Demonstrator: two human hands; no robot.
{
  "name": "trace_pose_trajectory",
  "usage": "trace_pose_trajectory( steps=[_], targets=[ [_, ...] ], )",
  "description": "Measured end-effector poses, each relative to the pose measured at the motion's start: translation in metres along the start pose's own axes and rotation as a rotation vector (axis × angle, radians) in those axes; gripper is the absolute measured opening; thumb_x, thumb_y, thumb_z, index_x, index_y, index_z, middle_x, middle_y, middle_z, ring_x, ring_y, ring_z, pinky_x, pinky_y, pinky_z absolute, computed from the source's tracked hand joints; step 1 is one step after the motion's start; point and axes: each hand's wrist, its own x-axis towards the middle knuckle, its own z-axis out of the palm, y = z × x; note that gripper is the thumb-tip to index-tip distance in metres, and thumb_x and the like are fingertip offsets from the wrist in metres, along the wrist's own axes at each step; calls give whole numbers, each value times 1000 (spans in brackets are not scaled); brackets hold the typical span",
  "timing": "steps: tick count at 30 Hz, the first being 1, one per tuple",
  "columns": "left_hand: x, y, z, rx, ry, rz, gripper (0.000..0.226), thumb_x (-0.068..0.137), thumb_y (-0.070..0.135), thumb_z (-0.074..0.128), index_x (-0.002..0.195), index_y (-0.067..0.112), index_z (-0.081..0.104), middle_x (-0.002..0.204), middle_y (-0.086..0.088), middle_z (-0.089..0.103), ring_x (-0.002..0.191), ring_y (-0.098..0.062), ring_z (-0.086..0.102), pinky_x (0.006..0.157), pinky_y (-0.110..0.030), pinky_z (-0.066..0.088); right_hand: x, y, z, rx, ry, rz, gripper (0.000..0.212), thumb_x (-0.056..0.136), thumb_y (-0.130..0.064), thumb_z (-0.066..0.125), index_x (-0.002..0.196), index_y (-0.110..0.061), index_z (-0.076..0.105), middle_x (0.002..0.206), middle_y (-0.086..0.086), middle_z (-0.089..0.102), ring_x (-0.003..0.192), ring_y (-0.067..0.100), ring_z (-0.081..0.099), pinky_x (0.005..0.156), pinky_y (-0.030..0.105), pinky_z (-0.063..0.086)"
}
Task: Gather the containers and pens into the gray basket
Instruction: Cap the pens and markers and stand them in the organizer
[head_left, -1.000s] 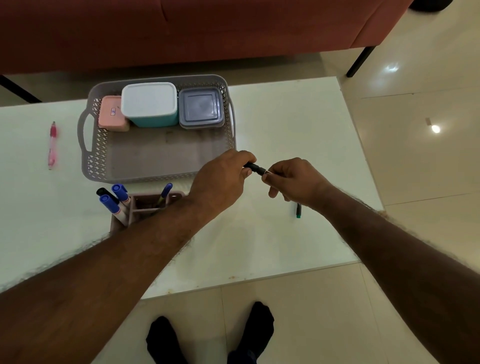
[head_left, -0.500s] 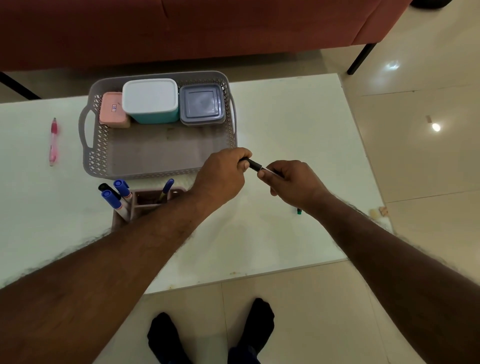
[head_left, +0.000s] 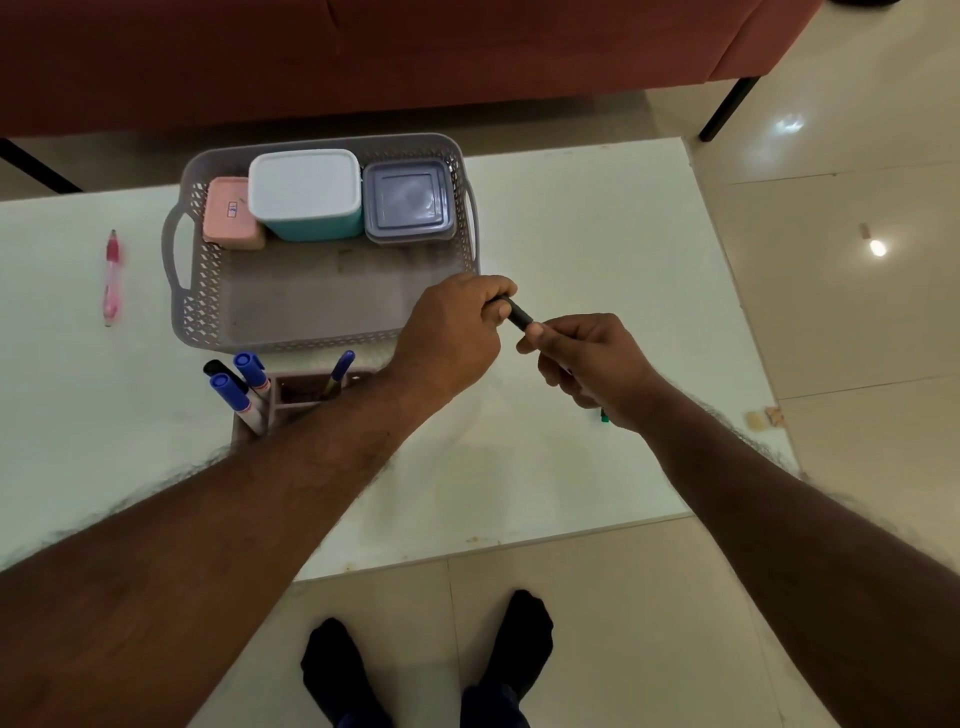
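Observation:
The gray basket (head_left: 208, 291) sits on the white table and holds a pink container (head_left: 228, 213), a white-lidded teal container (head_left: 306, 192) and a gray container (head_left: 408, 202) along its far side. Just right of the basket's near corner, my left hand (head_left: 452, 332) and my right hand (head_left: 592, 358) both grip a black pen (head_left: 518, 313) between them. A brown pen holder (head_left: 301, 395) with several blue and black markers (head_left: 249, 369) stands in front of the basket, partly hidden by my left forearm. A pink pen (head_left: 111, 275) lies far left.
A small green pen tip (head_left: 603, 415) shows on the table under my right wrist. A red sofa (head_left: 363, 52) runs behind the table. The table's near edge is close to my feet, with tiled floor to the right.
Both hands have shifted slightly toward the basket with the black pen, and my right hand's fingers have closed in on the pen so less of it shows.

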Motion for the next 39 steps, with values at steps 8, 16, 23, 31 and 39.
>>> trace_pose_trajectory(
  steps=[8,16,23,31,39],
  targets=[
    [3,16,-9,-100,46,-38,34,100,20,52,134,20,59,124,-3,65,111,-16,62,98,-30,48,-3,0,20,148,100,-71,31,97,-35,61,95,-7,73,57,6,54,45,16,29,45,19,21],
    [-9,13,-27,-218,119,-105,43,97,36,58,136,20,54,118,4,69,106,-9,65,93,-28,53,-10,-16,51,137,137,-241,26,98,-17,45,99,-6,68,72,16,64,47,20,41,43,24,33],
    [-34,12,-70,-278,186,-112,29,95,29,61,123,22,60,105,10,69,96,-8,67,85,-37,59,-20,-39,86,-75,115,-400,15,101,-22,53,102,-19,68,77,-12,69,69,11,62,64,23,50],
    [-87,-26,-136,-208,290,-124,30,94,27,64,123,26,62,103,16,70,96,3,66,81,-15,54,-29,-67,150,-298,3,-490,14,93,-31,66,101,-20,70,78,-11,69,69,1,64,63,21,51],
    [-131,-80,-174,-193,379,-225,30,90,23,70,120,21,66,102,14,72,94,-1,69,87,-23,56,-35,-58,206,-332,-80,-347,16,90,-32,70,104,-25,71,91,-10,73,84,5,68,76,28,57]
  ],
)
